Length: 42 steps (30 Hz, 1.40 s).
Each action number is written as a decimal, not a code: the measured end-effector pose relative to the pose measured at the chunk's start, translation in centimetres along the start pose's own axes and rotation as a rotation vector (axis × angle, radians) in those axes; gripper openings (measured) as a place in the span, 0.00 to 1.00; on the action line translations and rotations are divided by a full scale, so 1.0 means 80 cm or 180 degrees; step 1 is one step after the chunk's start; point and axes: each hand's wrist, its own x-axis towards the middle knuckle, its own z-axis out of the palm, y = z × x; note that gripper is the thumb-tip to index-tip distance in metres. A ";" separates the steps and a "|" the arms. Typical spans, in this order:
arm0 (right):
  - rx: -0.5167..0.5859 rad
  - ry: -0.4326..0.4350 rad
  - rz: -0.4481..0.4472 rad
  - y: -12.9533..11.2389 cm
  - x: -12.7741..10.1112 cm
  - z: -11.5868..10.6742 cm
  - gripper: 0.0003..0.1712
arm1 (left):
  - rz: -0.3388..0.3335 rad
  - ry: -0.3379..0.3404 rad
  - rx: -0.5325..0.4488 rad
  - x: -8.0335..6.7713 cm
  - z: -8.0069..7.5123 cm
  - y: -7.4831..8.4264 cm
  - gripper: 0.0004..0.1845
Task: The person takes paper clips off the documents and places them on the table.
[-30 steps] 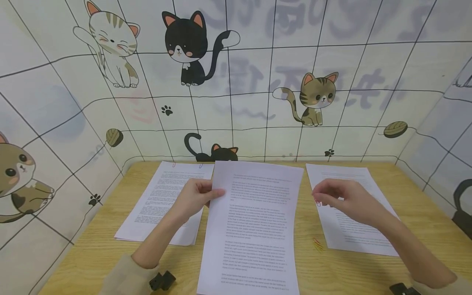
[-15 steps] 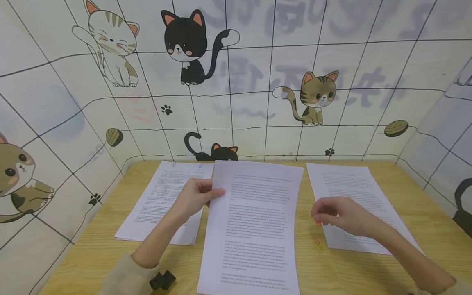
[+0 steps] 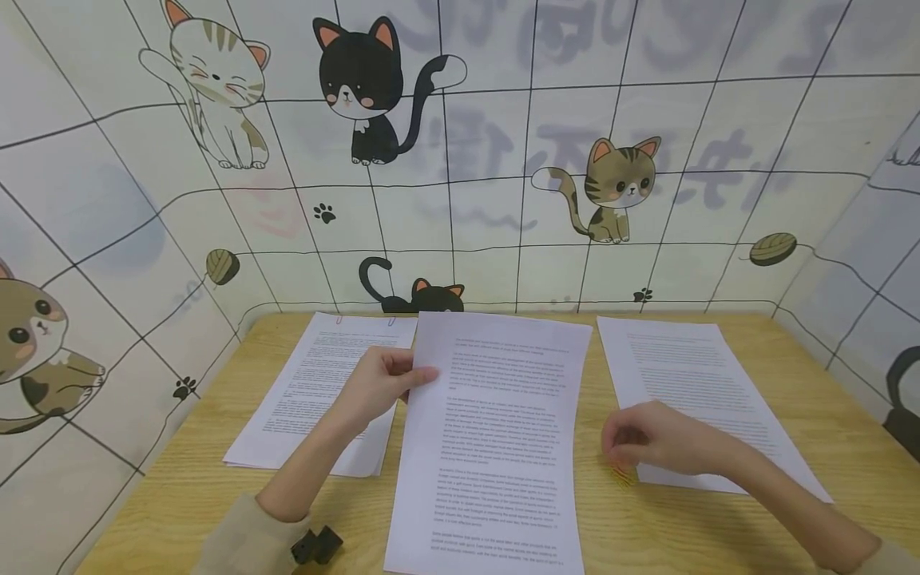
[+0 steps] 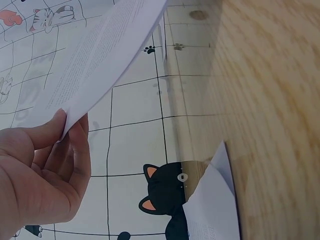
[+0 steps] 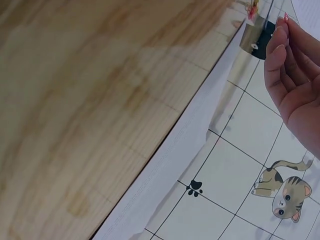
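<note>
The wooden table (image 3: 791, 335) carries three printed paper stacks (image 3: 316, 391) (and yellow paperclips (image 3: 621, 476)).
</note>
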 end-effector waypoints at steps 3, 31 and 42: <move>-0.0126 -0.0074 -0.0088 0.001 0.002 0.004 0.04 | -0.0012 0.0007 0.0004 -0.001 0.000 0.000 0.13; -0.0344 0.0276 0.0268 -0.006 0.002 -0.012 0.07 | -0.0037 -0.0006 0.0024 0.001 0.000 -0.001 0.14; -0.0154 0.0880 0.0538 -0.018 0.009 -0.020 0.17 | -0.0013 -0.0027 -0.0030 0.002 -0.001 -0.003 0.15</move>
